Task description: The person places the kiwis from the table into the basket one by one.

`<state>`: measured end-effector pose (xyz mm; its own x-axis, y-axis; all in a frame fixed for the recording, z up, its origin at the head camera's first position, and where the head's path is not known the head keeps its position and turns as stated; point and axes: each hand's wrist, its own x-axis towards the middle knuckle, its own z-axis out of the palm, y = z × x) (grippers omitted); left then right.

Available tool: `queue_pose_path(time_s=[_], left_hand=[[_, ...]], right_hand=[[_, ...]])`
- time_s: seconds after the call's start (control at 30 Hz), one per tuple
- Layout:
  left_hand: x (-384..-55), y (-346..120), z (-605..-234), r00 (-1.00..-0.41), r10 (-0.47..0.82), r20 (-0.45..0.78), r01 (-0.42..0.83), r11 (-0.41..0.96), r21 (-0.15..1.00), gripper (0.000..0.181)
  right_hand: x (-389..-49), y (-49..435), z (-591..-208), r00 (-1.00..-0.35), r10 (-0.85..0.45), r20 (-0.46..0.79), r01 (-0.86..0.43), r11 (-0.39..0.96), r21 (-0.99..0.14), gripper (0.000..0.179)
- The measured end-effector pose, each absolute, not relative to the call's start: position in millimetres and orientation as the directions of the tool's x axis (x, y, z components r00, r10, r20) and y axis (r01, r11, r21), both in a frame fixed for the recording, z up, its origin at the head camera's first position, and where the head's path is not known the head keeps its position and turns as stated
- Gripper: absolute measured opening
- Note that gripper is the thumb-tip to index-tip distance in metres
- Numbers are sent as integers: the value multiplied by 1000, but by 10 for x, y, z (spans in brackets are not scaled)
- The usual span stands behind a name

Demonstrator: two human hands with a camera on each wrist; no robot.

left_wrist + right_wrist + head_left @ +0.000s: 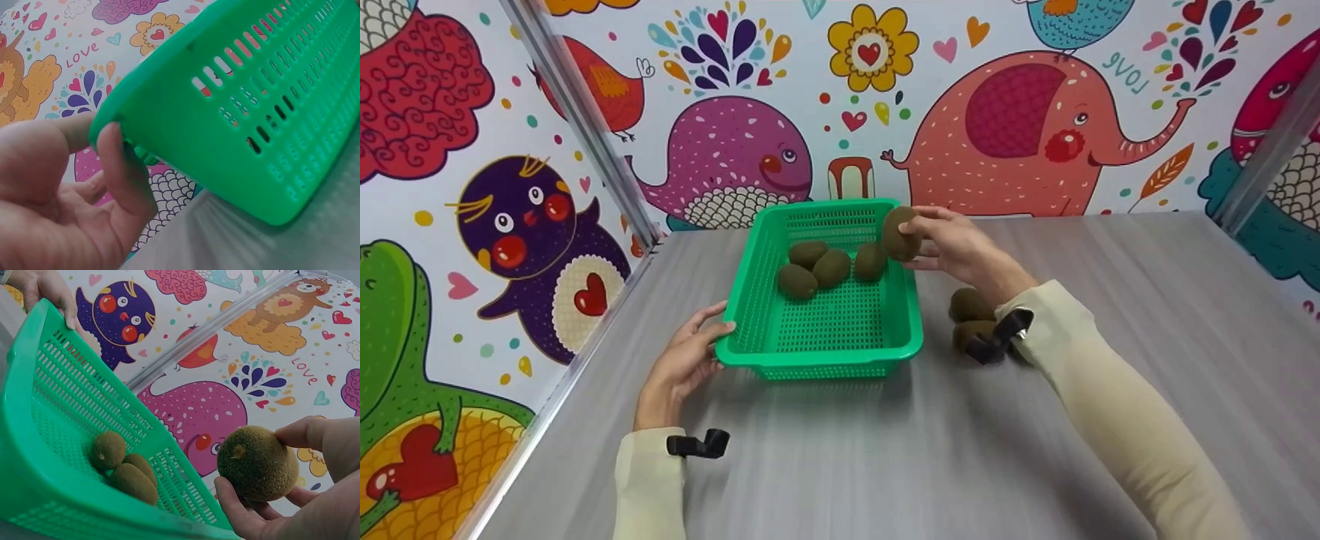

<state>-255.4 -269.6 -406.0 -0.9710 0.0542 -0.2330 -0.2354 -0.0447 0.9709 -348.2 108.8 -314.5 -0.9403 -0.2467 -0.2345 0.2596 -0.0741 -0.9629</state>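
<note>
A green plastic basket (pixel 817 358) with slotted walls holds several brown kiwis (pixel 832 268) on its floor. At its near left corner my left hand (pixel 684 367) grips the rim, and the left wrist view shows thumb and fingers pinching the edge (pixel 101 121). My right hand (pixel 956 244) holds another kiwi (pixel 257 464) between thumb and fingertips, over the basket's far right rim. In the right wrist view this fuzzy kiwi shows its stem end, and the kiwis inside the basket (pixel 134 482) lie lower left of it.
More kiwis (pixel 971 305) lie on the grey tabletop (pixel 840 450) right of the basket, partly covered by the right wrist and its black camera mount (pixel 997 337). Printed panels (pixel 997 135) with cartoon animals enclose the table at the back and left.
</note>
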Motion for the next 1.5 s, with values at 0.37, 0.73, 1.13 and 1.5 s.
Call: queue_pose_path(time_s=[0.37,0.73,1.13,1.5], left_hand=[[-2540,-2685,-4047,-970,44,-241,-243,-64,968,59],[-2537,-2696,-4053,-970,32,-241,-243,-52,969,57],[-2528,-2714,-4046,-969,36,-244,-246,-47,968,58],[-2562,-2689,-4048,-968,46,-248,-251,-59,966,58]], right_hand=[[-3542,814,-3113,-928,-296,-224,241,-22,-970,60],[-3600,552,-3156,-897,-356,-262,280,1,-960,56],[-3655,184,-3234,-858,-418,-297,298,67,-952,49],[-3768,-8,-3419,-811,-471,-347,321,138,-937,43]])
